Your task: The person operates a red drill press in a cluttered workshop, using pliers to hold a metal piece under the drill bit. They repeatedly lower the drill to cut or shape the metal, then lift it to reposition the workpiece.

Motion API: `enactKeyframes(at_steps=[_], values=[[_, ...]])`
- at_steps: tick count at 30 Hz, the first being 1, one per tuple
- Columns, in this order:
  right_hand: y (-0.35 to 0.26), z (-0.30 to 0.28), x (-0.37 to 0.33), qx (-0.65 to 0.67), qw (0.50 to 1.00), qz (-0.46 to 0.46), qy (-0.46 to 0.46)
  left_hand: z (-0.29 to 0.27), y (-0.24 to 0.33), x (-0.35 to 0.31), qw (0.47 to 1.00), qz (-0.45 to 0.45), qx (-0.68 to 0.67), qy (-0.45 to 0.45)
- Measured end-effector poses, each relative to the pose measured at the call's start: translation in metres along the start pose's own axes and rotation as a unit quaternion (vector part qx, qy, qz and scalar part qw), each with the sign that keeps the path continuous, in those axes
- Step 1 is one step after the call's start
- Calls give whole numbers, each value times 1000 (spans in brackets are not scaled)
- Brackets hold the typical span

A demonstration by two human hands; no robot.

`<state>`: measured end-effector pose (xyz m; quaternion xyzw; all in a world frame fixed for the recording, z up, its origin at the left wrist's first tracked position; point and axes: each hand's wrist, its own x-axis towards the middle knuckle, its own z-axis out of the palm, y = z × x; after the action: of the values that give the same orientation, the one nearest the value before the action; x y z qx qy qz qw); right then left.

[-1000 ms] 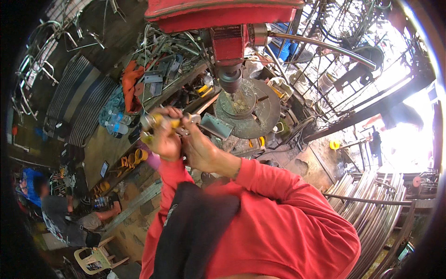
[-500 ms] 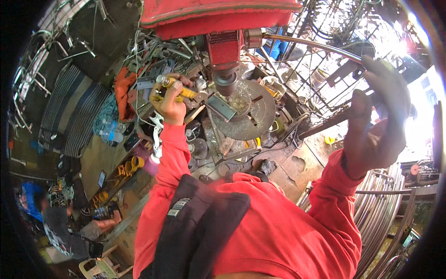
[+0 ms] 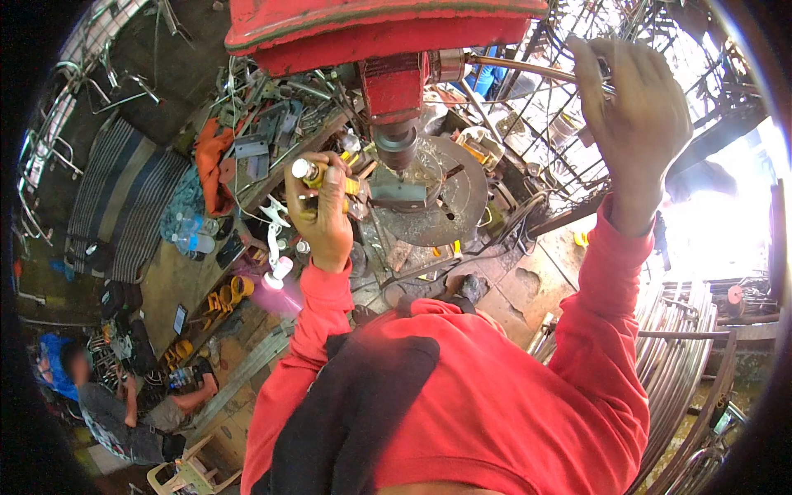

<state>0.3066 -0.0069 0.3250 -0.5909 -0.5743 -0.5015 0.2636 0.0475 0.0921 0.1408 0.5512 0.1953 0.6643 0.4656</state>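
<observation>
My left hand (image 3: pixel 323 219) is closed around yellow-handled pliers (image 3: pixel 353 186), whose jaws are hard to make out. Just beyond them a flat-sided grey metal piece (image 3: pixel 398 195) lies on the round drill press table (image 3: pixel 464 186), below the chuck (image 3: pixel 398 145). The chuck hangs from the red drill press (image 3: pixel 393 89); a thin bit points down by the piece's edge. Metal shavings lie around it. Up at the right, my right hand (image 3: pixel 634 115) has its fingers curled over the end of the press's feed lever (image 3: pixel 528 66).
Metal scraps and an orange cloth (image 3: pixel 213 165) crowd the left of the bench. A white clamp-like tool (image 3: pixel 274 235) is near my left forearm. Metal tubes (image 3: pixel 676 363) are stacked at the right. Another person (image 3: pixel 115 412) sits at the lower left, beside a chair (image 3: pixel 191 472).
My right hand has moved up and left and closed on the lever. My left hand has shifted slightly right and nearer, and the metal piece has turned to lie more crosswise under the chuck.
</observation>
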Motion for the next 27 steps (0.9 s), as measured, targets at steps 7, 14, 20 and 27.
enactKeyframes(at_steps=[7, 14, 20, 27], values=[[-72, 12, -147, 436, 865, 212, -129, -21, 35, -21, 990, -25, -127, 61], [-169, 24, -237, 691, 454, 120, -549, -22, 49, -36, 990, 76, -50, 107], [-200, 17, -177, 563, 783, 118, -238, -2, 43, -70, 986, 59, 54, 143], [-226, 40, -178, 693, 710, 38, -123, 13, 75, -92, 994, -5, 98, 43]])
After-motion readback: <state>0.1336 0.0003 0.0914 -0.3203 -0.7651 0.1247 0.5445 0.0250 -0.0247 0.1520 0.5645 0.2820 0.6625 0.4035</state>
